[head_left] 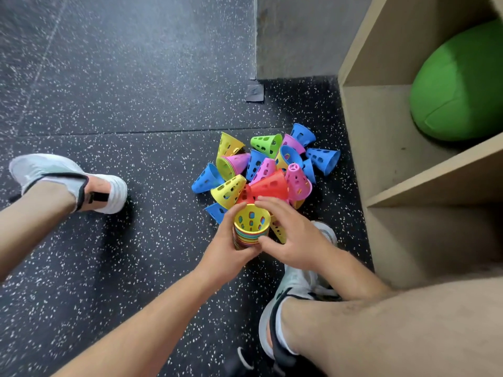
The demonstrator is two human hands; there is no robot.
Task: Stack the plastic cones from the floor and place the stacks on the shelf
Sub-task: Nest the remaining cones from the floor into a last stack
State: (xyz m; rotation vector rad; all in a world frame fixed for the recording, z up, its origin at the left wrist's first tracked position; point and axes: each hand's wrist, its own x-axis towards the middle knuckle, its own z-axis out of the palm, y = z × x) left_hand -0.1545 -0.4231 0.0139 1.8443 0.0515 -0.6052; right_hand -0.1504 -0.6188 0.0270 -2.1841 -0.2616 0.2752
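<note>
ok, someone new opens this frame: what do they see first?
The bright pile of loose cones on the dark speckled floor, mid-frame beside the wooden shelf. Just below it, the left hand and right hand hold a nested stack of cones, a yellow one innermost. A big green ball sits in the shelf's upper visible compartment, far right.

A green ball (460, 85); black tape patch (255, 91) (beside grey wall (296, 36)).
</note>
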